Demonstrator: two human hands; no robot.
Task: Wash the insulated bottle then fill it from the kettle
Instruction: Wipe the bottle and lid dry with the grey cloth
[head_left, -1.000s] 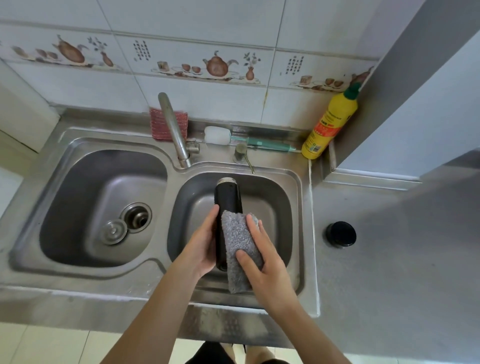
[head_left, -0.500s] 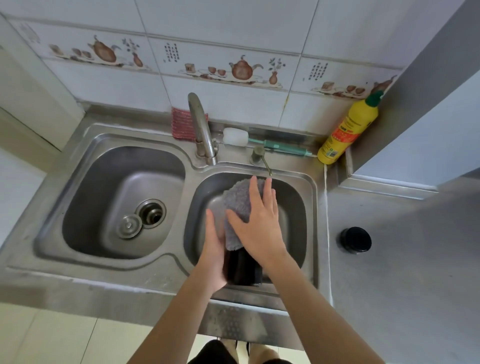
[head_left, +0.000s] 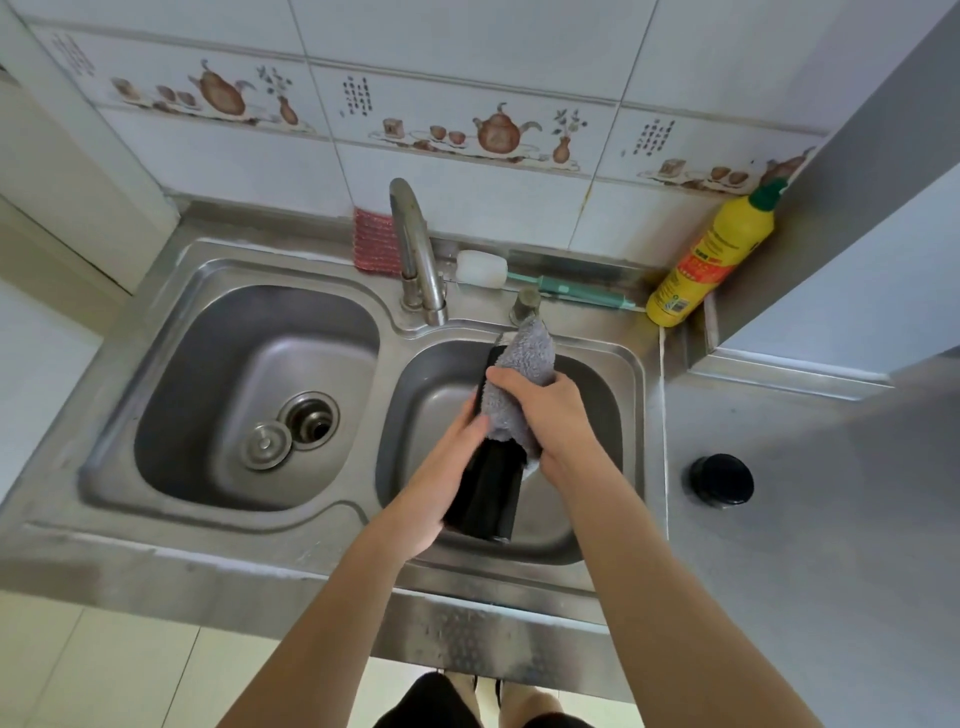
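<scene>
The black insulated bottle (head_left: 488, 493) lies tilted over the right sink basin (head_left: 597, 374), its mouth pointing toward the tap. My left hand (head_left: 441, 483) grips its lower body from the left. My right hand (head_left: 550, 410) wraps a grey cloth (head_left: 524, 364) around the bottle's upper half, fingers curled over it. The cloth hides the bottle's mouth. The bottle's black lid (head_left: 721, 479) stands on the counter to the right. No kettle is in view.
A curved tap (head_left: 415, 249) stands between the two basins; the left basin (head_left: 208, 364) holds a drain and loose plug (head_left: 266, 445). Behind the sink lie a red scrubber (head_left: 373, 240), a white-headed brush (head_left: 519, 275) and a yellow detergent bottle (head_left: 711, 260). A wall corner juts out at right.
My right hand slid the cloth up the bottle toward its mouth and then curled around it. The bottle tilted further from upright, and the view shifted right and closer.
</scene>
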